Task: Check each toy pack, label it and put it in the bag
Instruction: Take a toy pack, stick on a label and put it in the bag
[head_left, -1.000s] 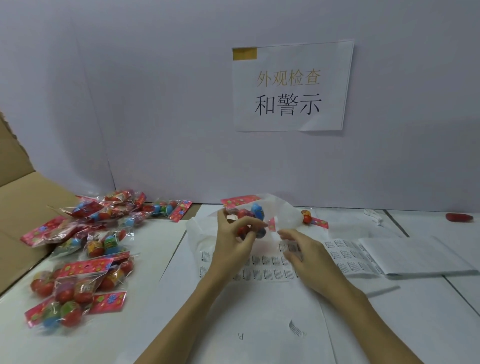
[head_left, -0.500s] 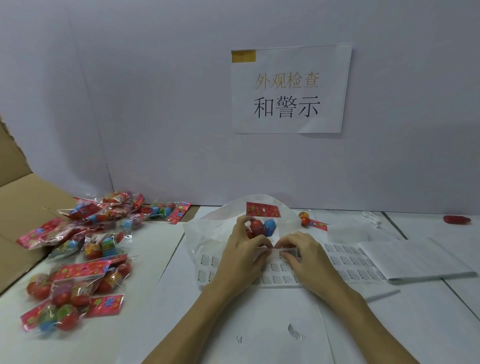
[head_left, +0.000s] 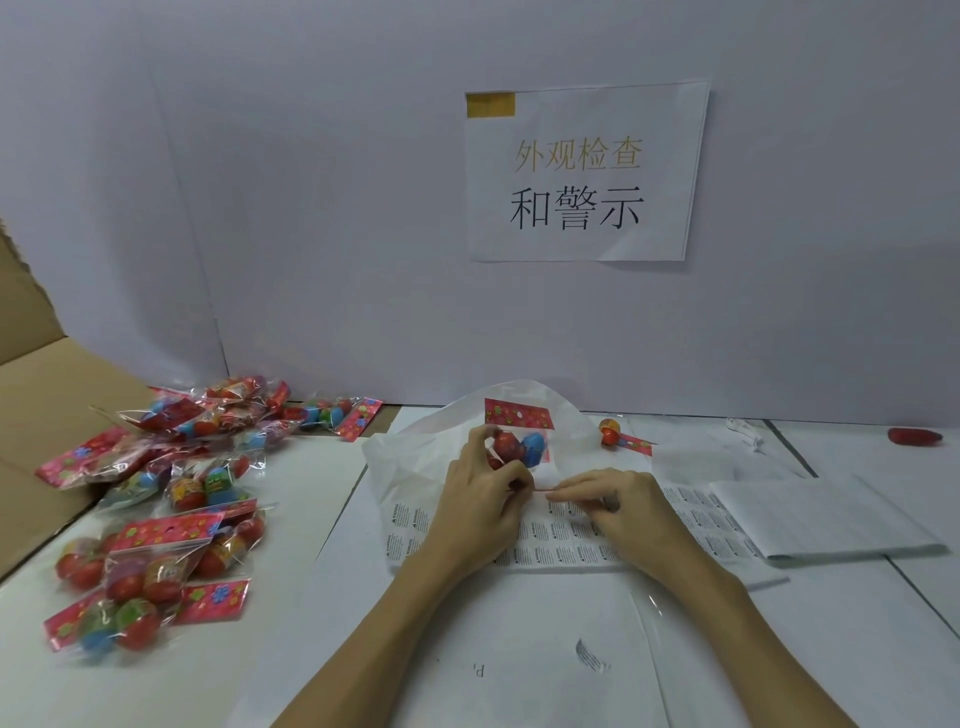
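Clear toy pack (head_left: 519, 441), red card top, red and blue balls.
Left hand (head_left: 480, 504) pinches its lower edge; right hand (head_left: 618, 512) fingertips pinch beside it over the label sheet (head_left: 561, 540).

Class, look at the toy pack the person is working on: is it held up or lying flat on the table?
Held up. The left hand grips the toy pack so its red header card stands on top, above the label sheet.

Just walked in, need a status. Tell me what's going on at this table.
A person is labelling toy packs. The left hand holds one toy pack over the white bag, while the right hand pinches at the label sheet, apparently picking a sticker. A pile of packs waits on the left.
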